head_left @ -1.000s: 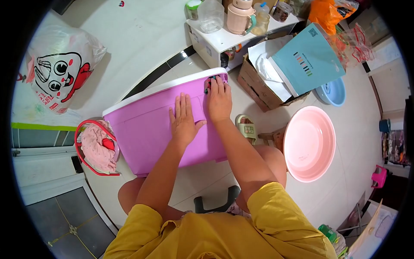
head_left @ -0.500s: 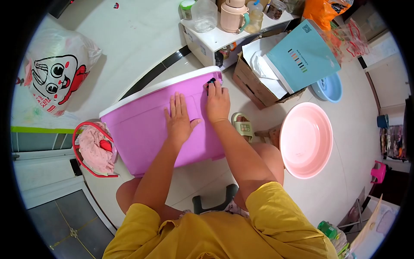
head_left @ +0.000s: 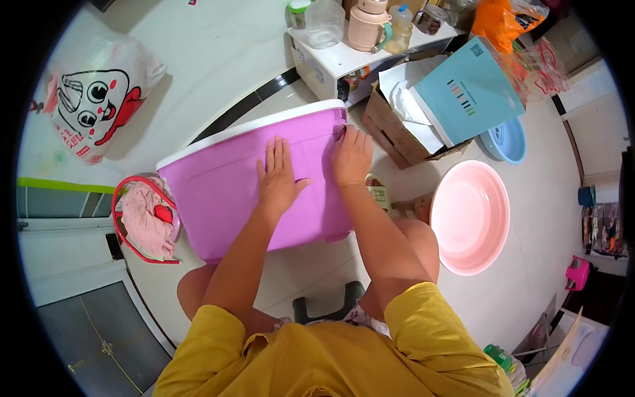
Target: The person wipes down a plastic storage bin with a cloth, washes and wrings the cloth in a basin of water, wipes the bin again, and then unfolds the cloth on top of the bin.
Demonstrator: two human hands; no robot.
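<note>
head view: a purple bin (head_left: 225, 188) is lying directly ahead of the wearer's two hands, just beyond the knees (head_left: 421, 245), its broad side facing the camera and its white rim (head_left: 254, 126) forming the edge farther from the wearer. its long axis is running crosswise to the forearms (head_left: 247, 251), slanting so that the right end is reaching somewhat farther away than the left. the left hand (head_left: 276, 180) is resting flat on the broad side, right of its middle, palm down, with fingers extending toward the rim and thumb pointing rightward; it is touching the surface and gripping nothing. the right hand (head_left: 351, 159) is bending its fingers at the right end, just below the rim's corner; a dark patch (head_left: 342, 135) is showing beside the fingertips, but whether this hand is grasping anything cannot be told. of the two, the right hand is thus lying nearer the short right end and the rim, while the left is lying nearer the centre of the face; the arms are not crossing. around the bin, pink cloth (head_left: 142, 215) is lying just beside the left end, a slipper (head_left: 378, 193) is showing partly behind the right forearm, a cardboard box (head_left: 390, 135) is standing near the right end, and a pink basin (head_left: 469, 218) is standing farther right, apart from both hands.
</note>
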